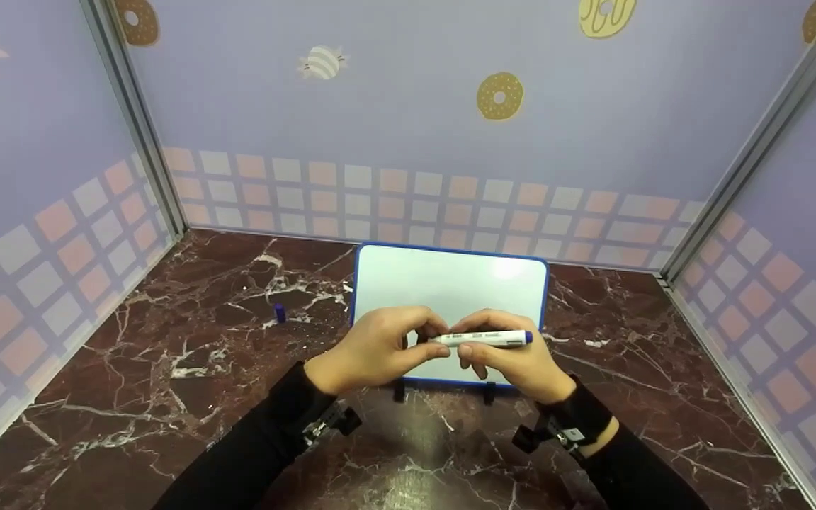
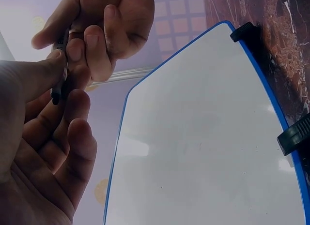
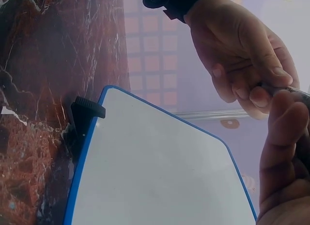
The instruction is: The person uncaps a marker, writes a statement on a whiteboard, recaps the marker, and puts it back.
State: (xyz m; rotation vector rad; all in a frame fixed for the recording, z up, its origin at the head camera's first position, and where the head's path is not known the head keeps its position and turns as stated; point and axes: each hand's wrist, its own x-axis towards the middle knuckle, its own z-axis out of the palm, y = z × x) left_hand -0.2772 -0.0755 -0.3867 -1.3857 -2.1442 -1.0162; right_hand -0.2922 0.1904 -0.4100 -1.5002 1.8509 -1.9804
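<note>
Marker (image 1: pixel 482 338) held crosswise over the near half of whiteboard (image 1: pixel 450 283), off its surface in the wrist views. Left hand (image 1: pixel 380 350) curled, thumb and fingertips pinching the end away from the blue plug; right hand (image 1: pixel 521 361) also curled, pinching the barrel, blue plug resting toward the palm. Small blue cap (image 1: pixel 280 313) loose on tabletop (image 1: pixel 167 340), left of whiteboard and apart from it; upright or lying, cannot tell. Probably uncapped, judging by that loose cap and the dark end in the left wrist view. Main risk: inked fingertips, from pinching so near the likely nib. Next: a slip during any change of grip, from letting go on one side before firming up on the other; likely result, a drop onto whiteboard and a stray streak. Cap possibly knocked farther from whiteboard by a careless sweep of the left sleeve (image 1: pixel 238 446). Also possible: a skid or wobble at the black fittings (image 1: pixel 399 391) along the near edge of whiteboard, from pressing hard; firmness of support not visible.
</note>
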